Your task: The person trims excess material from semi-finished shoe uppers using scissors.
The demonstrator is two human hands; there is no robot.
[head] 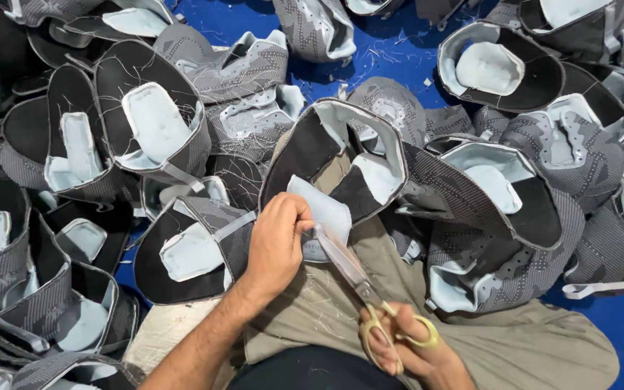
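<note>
Trimming stage, judged from the pose: shoe upper (pixel 341 162), grey patterned knit outside, black and pale-blue lining inside, lay across the lap on khaki trousers (pixel 471 347), tipped open toward the camera. Left hand (pixel 276 245) gripped the pale-blue tongue lining (pixel 326 213) at its lower edge, fingers (pixel 299 211) curled tight and thumb pressed down, nothing spare between them. Right hand (pixel 406 347) worked scissors (pixel 359 278) with yellow loop handles, thumb and fingers threaded through the loops and drawn fairly close together; blades nearly closed, tips touching or just beside the lining edge under the left thumb. Whether a loose thread sat between the blades could not be told. Next move, as a judgement: called for steady tension on the lining and a short, shallow snip kept clear of the left thumb and of the stitched seam. Surrounding stock: dozens of matching uppers (pixel 153 130) heaped on all sides, overlapping, some inner side up. Blue floor (pixel 391 47) showed between the heaps, strewn with fine white thread clippings; more clippings clung to the trousers near the scissors.
</note>
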